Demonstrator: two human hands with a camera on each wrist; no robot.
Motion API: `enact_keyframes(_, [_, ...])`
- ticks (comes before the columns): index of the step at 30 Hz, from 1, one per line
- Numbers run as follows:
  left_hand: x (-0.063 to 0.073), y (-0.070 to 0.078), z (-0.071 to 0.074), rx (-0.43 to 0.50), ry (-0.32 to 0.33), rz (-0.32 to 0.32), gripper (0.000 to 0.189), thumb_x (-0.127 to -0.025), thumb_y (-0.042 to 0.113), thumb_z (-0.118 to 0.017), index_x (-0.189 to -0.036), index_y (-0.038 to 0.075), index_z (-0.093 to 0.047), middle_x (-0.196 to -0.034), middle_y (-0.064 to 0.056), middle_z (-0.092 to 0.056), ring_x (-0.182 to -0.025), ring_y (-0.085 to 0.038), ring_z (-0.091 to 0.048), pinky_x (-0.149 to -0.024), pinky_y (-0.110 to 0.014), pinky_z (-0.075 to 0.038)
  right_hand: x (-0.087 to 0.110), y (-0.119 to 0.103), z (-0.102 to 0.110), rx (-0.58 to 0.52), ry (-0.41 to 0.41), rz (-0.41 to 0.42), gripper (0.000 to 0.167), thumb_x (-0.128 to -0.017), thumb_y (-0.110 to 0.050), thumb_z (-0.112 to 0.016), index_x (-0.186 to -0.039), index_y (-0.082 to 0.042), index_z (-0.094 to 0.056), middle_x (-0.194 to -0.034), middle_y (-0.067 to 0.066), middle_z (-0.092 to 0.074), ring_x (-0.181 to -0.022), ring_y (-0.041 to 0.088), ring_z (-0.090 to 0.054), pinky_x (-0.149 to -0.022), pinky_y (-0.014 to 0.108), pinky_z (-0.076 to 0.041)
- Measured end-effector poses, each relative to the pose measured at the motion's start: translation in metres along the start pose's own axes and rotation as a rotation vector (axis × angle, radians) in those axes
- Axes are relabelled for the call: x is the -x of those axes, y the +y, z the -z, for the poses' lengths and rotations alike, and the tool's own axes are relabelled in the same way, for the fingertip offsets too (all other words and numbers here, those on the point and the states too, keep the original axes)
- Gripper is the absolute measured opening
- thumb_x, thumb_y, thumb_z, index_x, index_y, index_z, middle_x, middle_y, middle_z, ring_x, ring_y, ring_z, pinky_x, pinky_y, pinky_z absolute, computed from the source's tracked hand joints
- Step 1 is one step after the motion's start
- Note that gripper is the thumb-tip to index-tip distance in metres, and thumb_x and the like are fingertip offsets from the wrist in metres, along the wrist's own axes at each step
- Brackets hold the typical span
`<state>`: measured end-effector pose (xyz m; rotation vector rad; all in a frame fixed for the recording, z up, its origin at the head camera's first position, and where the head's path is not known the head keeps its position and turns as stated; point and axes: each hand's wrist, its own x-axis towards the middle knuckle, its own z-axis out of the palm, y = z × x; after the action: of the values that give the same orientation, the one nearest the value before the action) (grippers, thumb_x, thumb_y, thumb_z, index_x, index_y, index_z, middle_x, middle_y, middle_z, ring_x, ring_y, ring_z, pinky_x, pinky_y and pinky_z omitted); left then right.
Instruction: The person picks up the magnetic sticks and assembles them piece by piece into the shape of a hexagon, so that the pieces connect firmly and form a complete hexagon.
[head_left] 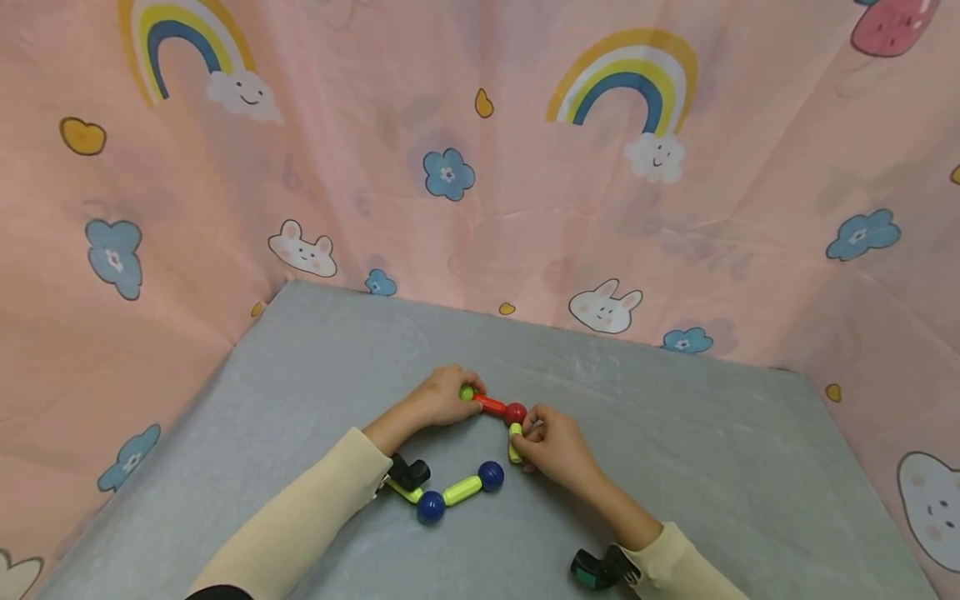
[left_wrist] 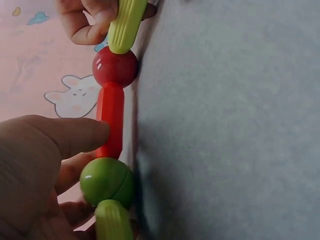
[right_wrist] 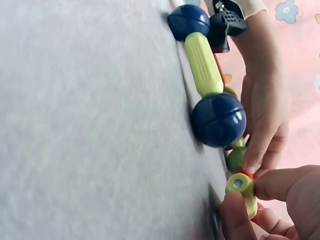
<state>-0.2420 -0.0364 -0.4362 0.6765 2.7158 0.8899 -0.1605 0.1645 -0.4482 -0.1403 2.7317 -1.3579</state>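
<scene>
My left hand [head_left: 444,397] pinches a red magnetic rod [left_wrist: 111,107] beside a green ball [left_wrist: 105,181]. At the rod's other end is a red ball [left_wrist: 115,67]. Between thumb and fingers, my right hand [head_left: 558,446] holds a yellow-green magnetic rod [head_left: 515,444], one end of it against the red ball. Its free end, with a round metal tip, faces the right wrist camera. Another yellow-green rod [left_wrist: 114,222] extends from the green ball, cut off by the frame's lower edge. Parts of the green ball are hidden behind left-hand fingers.
Nearer the body, a blue ball [head_left: 431,507] and a second blue ball [head_left: 491,475] are joined by a yellow-green rod [head_left: 462,491]. One more yellow-green rod [head_left: 407,492] runs under the left wrist's black camera [head_left: 410,472]. A pink printed curtain [head_left: 510,233] surrounds the grey tabletop [head_left: 720,467].
</scene>
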Motion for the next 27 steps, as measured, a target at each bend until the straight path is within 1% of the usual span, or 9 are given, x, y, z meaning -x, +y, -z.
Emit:
enact_keyframes(4, [0.005, -0.001, 0.006, -0.008, 0.038, -0.015, 0.023, -0.084, 0.020, -0.071, -0.106, 0.013, -0.071, -0.104, -0.007, -0.063, -0.087, -0.019, -0.051, -0.071, -0.030, -0.041, 0.000, -0.005, -0.002, -0.010, 0.006, -0.026, 0.015, -0.084, -0.010, -0.069, -0.083, -0.005, -0.055, -0.055, 0.002, -0.062, -0.046, 0.013, -0.059, -0.045, 0.025, -0.044])
enact_keyframes(8, [0.016, -0.007, 0.013, -0.001, 0.076, -0.027, 0.023, -0.086, 0.020, -0.070, -0.107, 0.012, -0.069, -0.113, -0.008, -0.063, -0.102, -0.023, -0.057, -0.086, -0.038, -0.047, 0.000, -0.008, -0.006, -0.018, 0.018, -0.017, 0.014, -0.084, -0.009, -0.069, -0.080, -0.006, -0.056, -0.054, 0.001, -0.061, -0.046, 0.013, -0.059, -0.046, 0.025, -0.046])
enact_keyframes(10, [0.023, -0.012, 0.018, 0.009, 0.093, -0.019, 0.023, -0.087, 0.020, -0.070, -0.108, 0.012, -0.069, -0.117, -0.008, -0.063, -0.109, -0.026, -0.058, -0.092, -0.042, -0.047, 0.000, -0.008, -0.008, -0.025, 0.021, 0.001, 0.014, -0.084, -0.008, -0.069, -0.080, -0.005, -0.056, -0.055, 0.002, -0.061, -0.046, 0.013, -0.059, -0.046, 0.025, -0.047])
enact_keyframes(13, [0.037, -0.019, 0.026, 0.008, 0.109, 0.006, 0.024, -0.088, 0.020, -0.069, -0.109, 0.011, -0.068, -0.119, -0.009, -0.063, -0.112, -0.028, -0.058, -0.094, -0.045, -0.047, 0.002, -0.009, -0.010, -0.031, 0.023, 0.013, 0.014, -0.084, -0.007, -0.069, -0.079, -0.005, -0.056, -0.054, 0.004, -0.061, -0.046, 0.014, -0.059, -0.046, 0.025, -0.046])
enact_keyframes(17, [0.057, -0.027, 0.034, 0.006, 0.113, 0.080, 0.027, -0.088, 0.020, -0.069, -0.112, 0.007, -0.067, -0.117, -0.011, -0.063, -0.111, -0.028, -0.059, -0.093, -0.045, -0.047, 0.004, -0.010, -0.013, -0.021, 0.028, 0.013, 0.016, -0.083, -0.009, -0.071, -0.077, -0.006, -0.057, -0.053, 0.003, -0.061, -0.045, 0.014, -0.058, -0.045, 0.023, -0.044])
enact_keyframes(20, [0.071, -0.032, 0.037, 0.012, 0.113, 0.171, 0.032, -0.088, 0.021, -0.068, -0.115, 0.005, -0.064, -0.114, -0.012, -0.063, -0.108, -0.027, -0.059, -0.091, -0.045, -0.048, 0.007, -0.011, -0.016, -0.010, 0.031, 0.010, 0.016, -0.083, -0.009, -0.070, -0.076, -0.007, -0.056, -0.052, 0.001, -0.061, -0.044, 0.013, -0.058, -0.044, 0.023, -0.043])
enact_keyframes(23, [0.082, -0.033, 0.036, 0.004, 0.115, 0.260, 0.036, -0.087, 0.023, -0.067, -0.116, 0.002, -0.062, -0.110, -0.013, -0.064, -0.104, -0.026, -0.060, -0.088, -0.043, -0.049, 0.008, -0.012, -0.019, -0.003, 0.044, 0.004, 0.016, -0.083, -0.010, -0.070, -0.076, -0.007, -0.056, -0.051, 0.000, -0.060, -0.043, 0.012, -0.057, -0.043, 0.024, -0.043])
enact_keyframes(25, [0.088, -0.033, 0.035, 0.015, 0.112, 0.305, 0.038, -0.086, 0.023, -0.068, -0.116, 0.000, -0.061, -0.102, -0.011, -0.064, -0.095, -0.024, -0.060, -0.079, -0.039, -0.050, 0.009, -0.013, -0.020, 0.005, 0.056, -0.001, 0.018, -0.083, -0.011, -0.071, -0.076, -0.007, -0.055, -0.051, -0.001, -0.059, -0.043, 0.011, -0.056, -0.044, 0.024, -0.043])
enact_keyframes(27, [0.093, -0.032, 0.032, 0.029, 0.114, 0.334, 0.039, -0.084, 0.021, -0.068, -0.114, -0.001, -0.060, -0.092, -0.009, -0.062, -0.083, -0.020, -0.059, -0.067, -0.033, -0.049, 0.009, -0.014, -0.021, 0.016, 0.064, -0.004, 0.020, -0.082, -0.013, -0.074, -0.076, -0.007, -0.055, -0.051, -0.001, -0.059, -0.043, 0.010, -0.056, -0.044, 0.024, -0.042])
